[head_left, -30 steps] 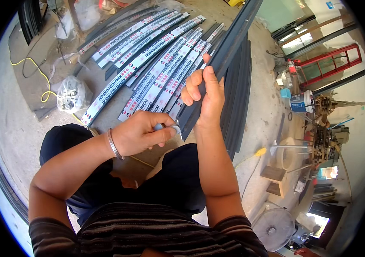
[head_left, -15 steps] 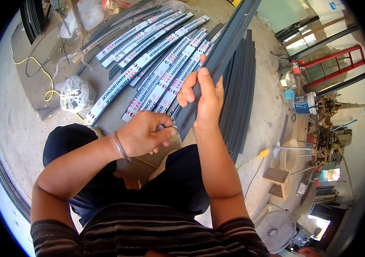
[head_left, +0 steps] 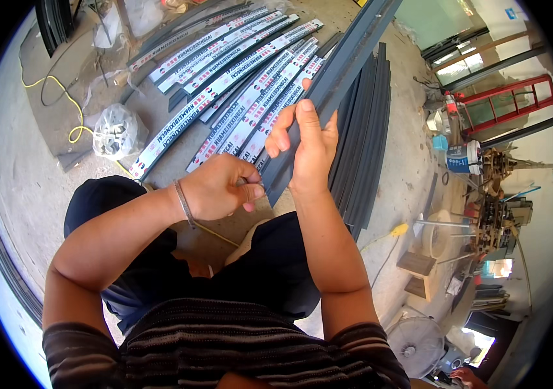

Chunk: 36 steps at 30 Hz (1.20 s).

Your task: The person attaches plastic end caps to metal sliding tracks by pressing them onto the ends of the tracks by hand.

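A long dark grey metal profile (head_left: 348, 71) slants from the top of the view down toward my lap. My right hand (head_left: 309, 146) is wrapped around it near its lower end, with the thumb lying along its face. At that end, my left hand (head_left: 219, 187) is closed in a pinch, thumb against the bent forefinger. Its fingertips meet the profile's end edge; whatever they pinch is too small to make out. Under and beyond my hands, several profiles with white printed film (head_left: 237, 120) lie fanned out on the floor.
Bare dark profiles (head_left: 364, 146) are stacked right of the held one. To the left sit a clear plastic bag of small parts (head_left: 119, 133) and a yellow cord (head_left: 75, 110). On the right are a wooden stool (head_left: 418, 264), a fan (head_left: 412, 350), a bucket (head_left: 462, 157) and a red frame (head_left: 510, 104).
My left hand has shifted slightly up and left, still pinched at the profile's end. The profile's lower end has risen a little with my right hand's grip unchanged.
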Each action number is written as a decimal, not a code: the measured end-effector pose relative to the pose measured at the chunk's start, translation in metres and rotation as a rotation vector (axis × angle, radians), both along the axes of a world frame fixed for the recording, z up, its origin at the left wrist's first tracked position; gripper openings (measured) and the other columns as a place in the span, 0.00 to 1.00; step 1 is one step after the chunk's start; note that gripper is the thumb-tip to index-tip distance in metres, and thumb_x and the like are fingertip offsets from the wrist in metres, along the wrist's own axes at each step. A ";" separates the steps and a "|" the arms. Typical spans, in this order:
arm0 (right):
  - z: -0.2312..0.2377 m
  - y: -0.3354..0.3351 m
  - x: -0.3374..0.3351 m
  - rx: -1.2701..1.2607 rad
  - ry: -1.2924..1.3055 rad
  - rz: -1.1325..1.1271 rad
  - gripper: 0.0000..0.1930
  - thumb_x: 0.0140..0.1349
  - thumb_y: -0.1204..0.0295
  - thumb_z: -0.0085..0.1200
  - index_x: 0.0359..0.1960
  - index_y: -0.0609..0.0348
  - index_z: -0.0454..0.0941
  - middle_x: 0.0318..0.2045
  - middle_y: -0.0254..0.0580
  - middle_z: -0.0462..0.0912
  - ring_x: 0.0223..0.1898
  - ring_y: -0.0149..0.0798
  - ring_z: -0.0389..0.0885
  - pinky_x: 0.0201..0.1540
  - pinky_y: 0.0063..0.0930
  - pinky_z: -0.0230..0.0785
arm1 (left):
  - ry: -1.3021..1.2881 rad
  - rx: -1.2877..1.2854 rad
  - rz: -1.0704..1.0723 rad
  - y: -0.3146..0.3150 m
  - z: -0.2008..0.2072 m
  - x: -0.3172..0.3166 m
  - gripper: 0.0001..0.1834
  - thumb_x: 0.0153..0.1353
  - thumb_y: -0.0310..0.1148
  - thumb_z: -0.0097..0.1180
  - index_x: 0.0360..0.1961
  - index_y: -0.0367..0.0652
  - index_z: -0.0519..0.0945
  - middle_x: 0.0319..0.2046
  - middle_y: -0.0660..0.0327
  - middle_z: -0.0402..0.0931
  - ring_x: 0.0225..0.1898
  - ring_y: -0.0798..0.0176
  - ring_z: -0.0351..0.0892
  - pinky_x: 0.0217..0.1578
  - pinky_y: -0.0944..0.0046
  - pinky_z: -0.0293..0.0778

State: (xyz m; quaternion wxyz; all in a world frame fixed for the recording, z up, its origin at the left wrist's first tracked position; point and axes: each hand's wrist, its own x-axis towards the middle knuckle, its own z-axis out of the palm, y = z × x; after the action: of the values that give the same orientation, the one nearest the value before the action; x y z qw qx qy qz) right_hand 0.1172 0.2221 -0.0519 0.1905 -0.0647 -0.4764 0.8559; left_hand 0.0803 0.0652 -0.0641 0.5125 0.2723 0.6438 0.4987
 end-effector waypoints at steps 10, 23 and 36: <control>-0.003 0.025 -0.001 -0.183 -0.082 -0.037 0.14 0.67 0.69 0.46 0.52 0.53 0.64 0.23 0.38 0.71 0.18 0.29 0.66 0.19 0.27 0.61 | 0.330 0.327 0.000 -0.009 0.006 -0.003 0.27 0.51 0.29 0.68 0.51 0.39 0.70 0.35 0.60 0.76 0.30 0.71 0.76 0.34 0.71 0.73; -0.017 0.024 -0.003 -0.361 -0.253 -0.012 0.10 0.66 0.71 0.47 0.46 0.59 0.67 0.25 0.35 0.70 0.20 0.25 0.63 0.22 0.21 0.59 | 0.509 0.350 0.060 -0.007 0.012 0.000 0.13 0.53 0.34 0.66 0.36 0.38 0.80 0.24 0.62 0.76 0.22 0.71 0.71 0.24 0.69 0.68; -0.012 0.026 0.001 -0.289 -0.186 -0.103 0.06 0.65 0.73 0.46 0.41 0.55 0.64 0.24 0.39 0.71 0.19 0.30 0.67 0.20 0.30 0.65 | 0.390 0.271 0.060 -0.009 0.002 0.009 0.17 0.60 0.38 0.61 0.42 0.36 0.76 0.25 0.66 0.74 0.26 0.78 0.69 0.27 0.75 0.66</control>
State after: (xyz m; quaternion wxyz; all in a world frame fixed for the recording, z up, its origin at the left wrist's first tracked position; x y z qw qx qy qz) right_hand 0.1182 0.2480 -0.0636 0.1781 -0.1946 -0.3599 0.8949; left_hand 0.0898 0.0557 -0.0617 0.3221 0.4107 0.6655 0.5335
